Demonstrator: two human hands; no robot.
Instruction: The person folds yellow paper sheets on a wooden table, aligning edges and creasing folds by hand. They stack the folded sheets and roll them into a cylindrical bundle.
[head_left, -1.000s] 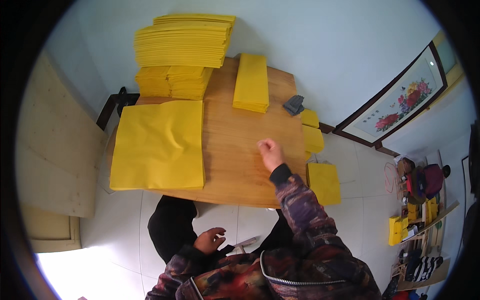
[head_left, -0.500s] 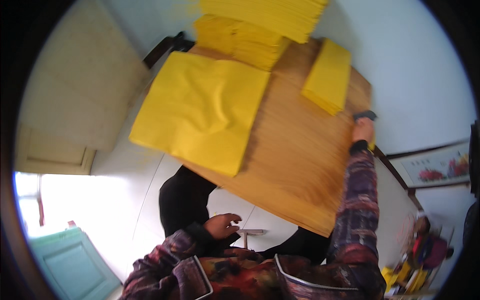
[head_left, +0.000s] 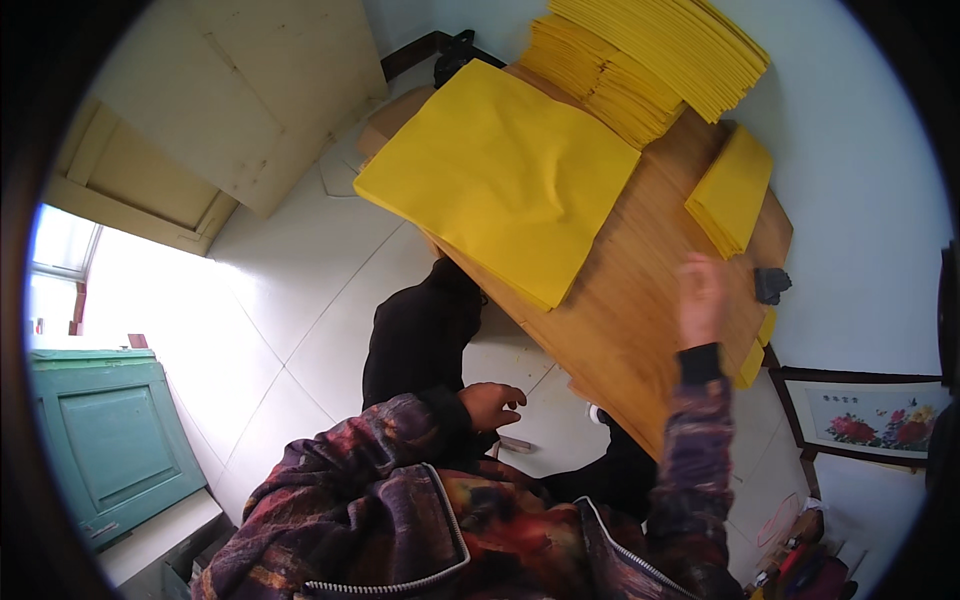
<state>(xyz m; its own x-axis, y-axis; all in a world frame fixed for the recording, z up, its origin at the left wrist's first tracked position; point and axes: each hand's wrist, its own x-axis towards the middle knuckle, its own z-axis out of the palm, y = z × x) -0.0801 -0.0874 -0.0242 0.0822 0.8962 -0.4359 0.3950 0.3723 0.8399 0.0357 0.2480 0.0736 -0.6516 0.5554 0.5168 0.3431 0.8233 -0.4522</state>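
My right hand (head_left: 702, 300), blurred by motion, is over the right part of the wooden table (head_left: 640, 280); its fingers are not clear. Beyond it, a small dark grey block-like object (head_left: 772, 285) rests at the table's right edge, apart from the hand. A large yellow sheet stack (head_left: 500, 170), wrinkled on top, lies at the table's left, its near corner over the edge. Low in front of my body, my left hand (head_left: 492, 405) hangs with loosely bent fingers and nothing visible in them.
Tall piles of folded yellow sheets (head_left: 660, 60) stand at the back by the wall. A smaller yellow bundle (head_left: 733, 190) lies nearer on the right. A framed flower picture (head_left: 865, 415) leans at right. A teal cabinet door (head_left: 120, 440) is at far left; a pale bar-like object (head_left: 515, 444) sits low beside my left hand.
My right hand has left the dark grey object at the table's right edge and moved left. The view has shifted, so the table sits further right. My left hand stays low.
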